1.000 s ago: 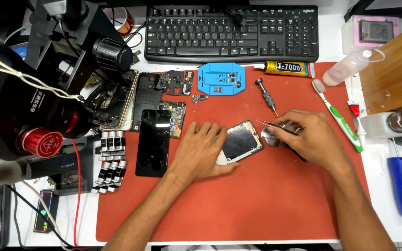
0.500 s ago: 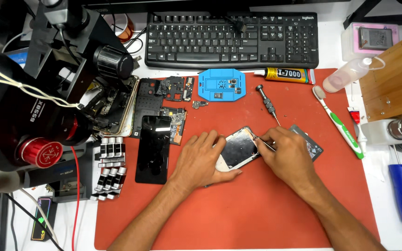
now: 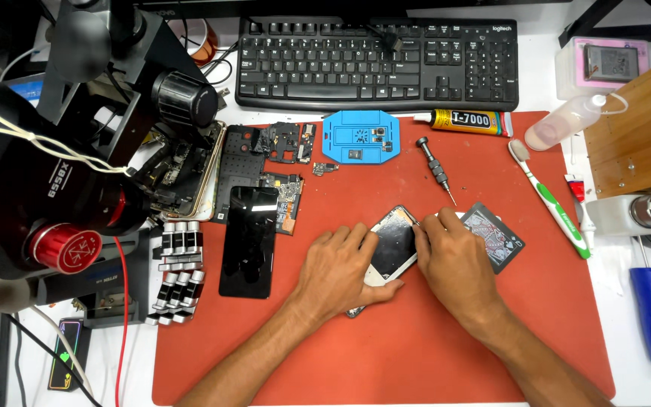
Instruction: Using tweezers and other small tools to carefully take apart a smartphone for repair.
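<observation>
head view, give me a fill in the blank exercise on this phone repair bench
1. Both hands rest on a phone lying on a ___ mat.
2. The left hand presses on the phone while the right hand works at its ___ edge.
3. The toothbrush right of the hands has a ___ and white handle.
4. The screwdriver lies just right of a ___ plastic fixture.

Missing words: red; right; green; blue
</observation>
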